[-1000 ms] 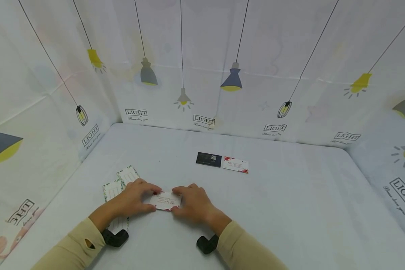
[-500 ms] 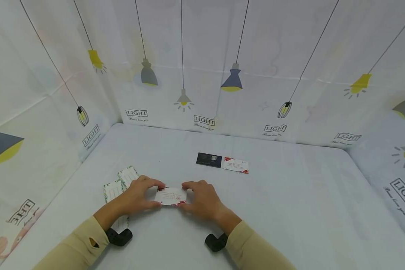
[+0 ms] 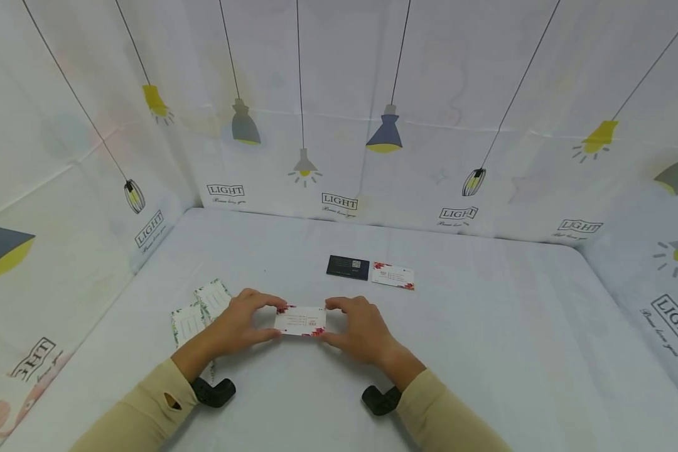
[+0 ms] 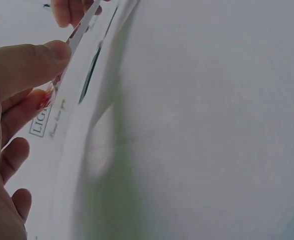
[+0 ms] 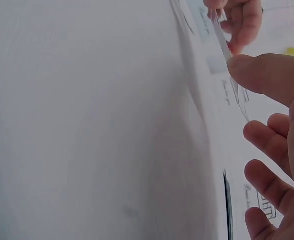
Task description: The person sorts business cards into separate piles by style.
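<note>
Held card: From where I stand, the white business card with red flowers is up off the table between both hands, printed side in view; whether it is one card or a thin stack I cannot tell.
Left grip: The left hand pinches the card's left end, forefinger at the far corner and thumb at the near one, the other fingers loosely bent.
Right grip: The right hand does the same at the right end.
Card edges: The middle of both long edges shows between the fingers.
Leaf-bordered cards: An upper leaf-bordered card and a lower leaf-bordered card meet at a corner, beside the left hand and forearm; another piece shows a sliver below that forearm.
Far pair: A black business card and a second red-flowered card lie flat, side by side, a thin gap between their short edges.
Room: White cloth runs as a band from the held card's far edge to the black card, and most broadly from the right forearm to the right edge of the table.
Table's far edge: It meets the lamp-print curtain, beyond the far pair.
</note>
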Available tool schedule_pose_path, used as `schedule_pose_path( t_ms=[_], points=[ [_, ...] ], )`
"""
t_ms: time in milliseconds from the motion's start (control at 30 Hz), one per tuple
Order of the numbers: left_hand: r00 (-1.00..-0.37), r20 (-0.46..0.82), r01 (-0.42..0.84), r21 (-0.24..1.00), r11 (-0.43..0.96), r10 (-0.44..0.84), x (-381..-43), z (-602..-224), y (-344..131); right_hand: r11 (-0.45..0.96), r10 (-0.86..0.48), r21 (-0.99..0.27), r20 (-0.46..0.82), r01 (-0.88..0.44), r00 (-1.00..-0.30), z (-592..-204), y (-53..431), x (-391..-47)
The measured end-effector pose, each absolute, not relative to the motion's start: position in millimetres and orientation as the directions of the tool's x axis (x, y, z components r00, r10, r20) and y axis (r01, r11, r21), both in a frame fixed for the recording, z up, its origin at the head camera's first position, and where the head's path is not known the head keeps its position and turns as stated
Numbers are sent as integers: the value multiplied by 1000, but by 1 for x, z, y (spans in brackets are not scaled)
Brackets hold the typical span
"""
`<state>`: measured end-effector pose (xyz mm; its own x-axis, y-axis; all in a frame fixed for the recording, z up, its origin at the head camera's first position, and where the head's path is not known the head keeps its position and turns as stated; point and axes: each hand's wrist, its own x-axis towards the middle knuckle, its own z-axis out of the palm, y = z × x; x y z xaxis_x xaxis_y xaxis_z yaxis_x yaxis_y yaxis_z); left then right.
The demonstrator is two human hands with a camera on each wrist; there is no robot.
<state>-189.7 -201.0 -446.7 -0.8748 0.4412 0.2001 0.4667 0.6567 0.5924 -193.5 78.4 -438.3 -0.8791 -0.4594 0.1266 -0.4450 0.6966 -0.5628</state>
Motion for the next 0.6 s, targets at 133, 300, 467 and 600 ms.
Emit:
schedule_pose_path(
  t_ms=[133,300,467,600],
  points=[
    [-884,181,445,606,659,430,-193,-449,-192,688,-438,-583,141,-432,-888,-440,89,-194],
    [-896,154,414,626,661,416,-200,-447,-177,675,-409,-607,167,-420,-897,-440,102,-195],
    [-896,147,414,622,665,420,-212,-443,-161,658,-385,-616,219,-433,-897,-438,116,-199],
    [-895,143,418,603,679,423,-225,-438,-146,667,-370,-602,245,-439,-896,-435,128,-204]
  ],
)
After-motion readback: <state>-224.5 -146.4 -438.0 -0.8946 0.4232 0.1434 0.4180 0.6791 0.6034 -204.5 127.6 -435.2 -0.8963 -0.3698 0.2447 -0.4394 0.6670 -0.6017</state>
